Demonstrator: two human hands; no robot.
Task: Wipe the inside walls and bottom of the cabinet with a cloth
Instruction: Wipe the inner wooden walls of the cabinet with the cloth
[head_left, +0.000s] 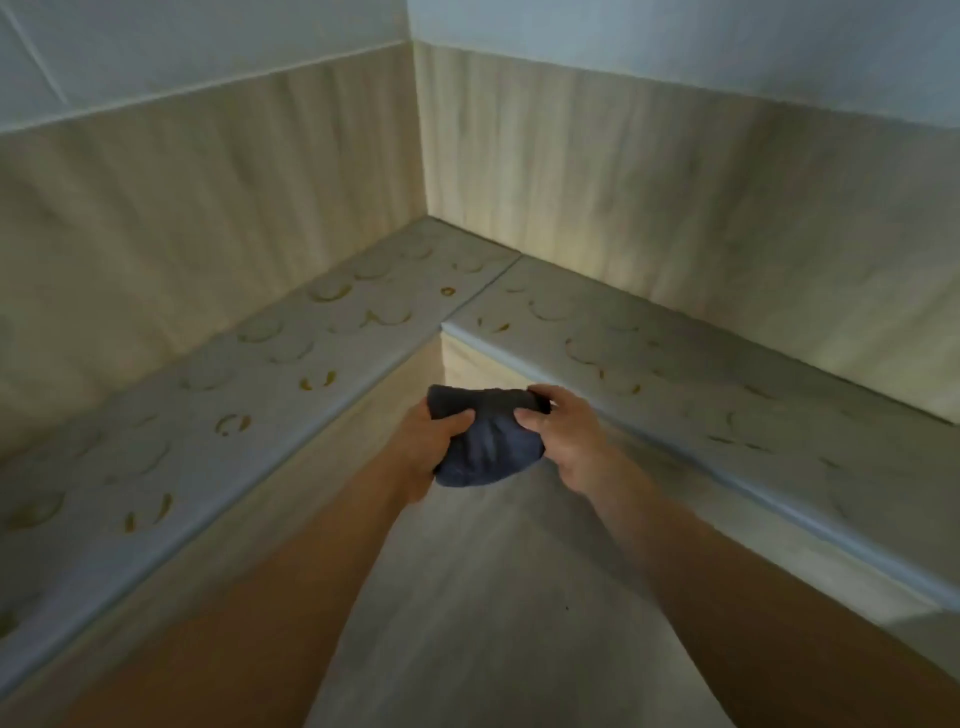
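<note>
Head view: I hold the dark cloth (488, 441) bunched between both hands, in the air above the cabinet bottom (467, 597). My left hand (428, 447) grips the cloth's left side, thumb across the front. My right hand (566, 436) pinches the upper right edge, thumb on top. The hands are close together, joined only by the cloth.

The cloth's long axis runs left to right across my body. The stepped ledge (291, 353) wraps the corner directly beyond the cloth; its left run and right run (649, 364) both carry curved yellowish ring marks (317, 383). The inner corner of the ledge lies just beyond the top edge of the cloth. The wood-grain walls (623, 208) rise behind the ledge.

Both hands are about equally near the corner. My right hand is nearer the right run, my left hand nearer the left run. I judge that wiping has not yet begun here, since the cloth touches no surface.
</note>
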